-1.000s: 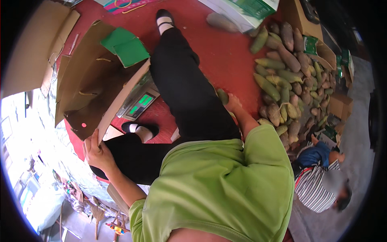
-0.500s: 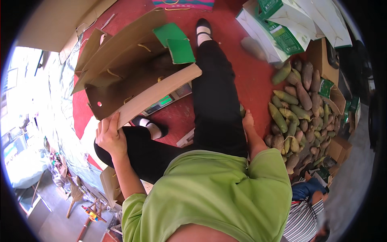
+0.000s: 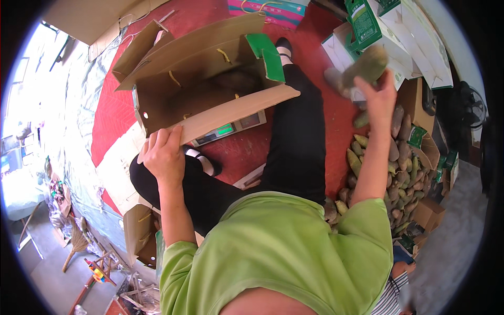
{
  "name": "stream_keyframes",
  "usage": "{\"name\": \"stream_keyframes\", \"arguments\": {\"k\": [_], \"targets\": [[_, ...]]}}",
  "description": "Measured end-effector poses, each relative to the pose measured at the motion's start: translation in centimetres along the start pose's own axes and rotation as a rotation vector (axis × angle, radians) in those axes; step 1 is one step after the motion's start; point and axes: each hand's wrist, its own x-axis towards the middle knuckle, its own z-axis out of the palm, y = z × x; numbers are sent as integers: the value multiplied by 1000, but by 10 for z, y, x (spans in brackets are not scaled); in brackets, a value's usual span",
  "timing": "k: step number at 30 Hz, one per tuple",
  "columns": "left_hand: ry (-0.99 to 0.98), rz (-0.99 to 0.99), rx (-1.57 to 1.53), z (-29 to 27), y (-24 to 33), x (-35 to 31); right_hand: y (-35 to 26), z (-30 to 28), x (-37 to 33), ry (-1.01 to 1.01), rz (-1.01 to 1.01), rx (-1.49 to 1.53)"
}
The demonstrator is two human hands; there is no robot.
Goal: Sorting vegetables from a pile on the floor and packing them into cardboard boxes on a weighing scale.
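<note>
My left hand [image 3: 165,156] grips the near flap of an open cardboard box [image 3: 173,102], its fingers folded over the flap's left end. The box has rope handles and a green end flap [image 3: 272,64]. Part of its inside is in shadow. Beneath it shows a scale [image 3: 247,123] with a lit green display. My right hand [image 3: 379,97] is raised to the right, closed round a thick green radish [image 3: 367,65], somewhat blurred by motion. Another radish [image 3: 335,80] lies on the red floor covering beside it. Below that hand spreads a big pile of green and brownish radishes [image 3: 404,178].
White and green cartons [image 3: 391,39] stand at the far right, with a fan [image 3: 472,105] beyond. A pink and blue box [image 3: 270,11] is at the far edge. Another cardboard box [image 3: 140,236] sits by my left side. A person in striped clothing [image 3: 391,296] is at the lower right.
My right hand has come up from low beside my right leg and moved away from me, lifting a radish. My left hand stays on the box flap. The whole view has shifted a little.
</note>
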Motion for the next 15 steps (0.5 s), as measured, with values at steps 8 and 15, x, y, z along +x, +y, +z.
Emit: {"name": "stream_keyframes", "arguments": {"k": [8,15], "targets": [[11,12,-15,-1,-3,-3,-152,104,16,-458,-315,715],[-11,26,-20,-1,-5,-3,-114,251,-2,-800,-405,-58]]}}
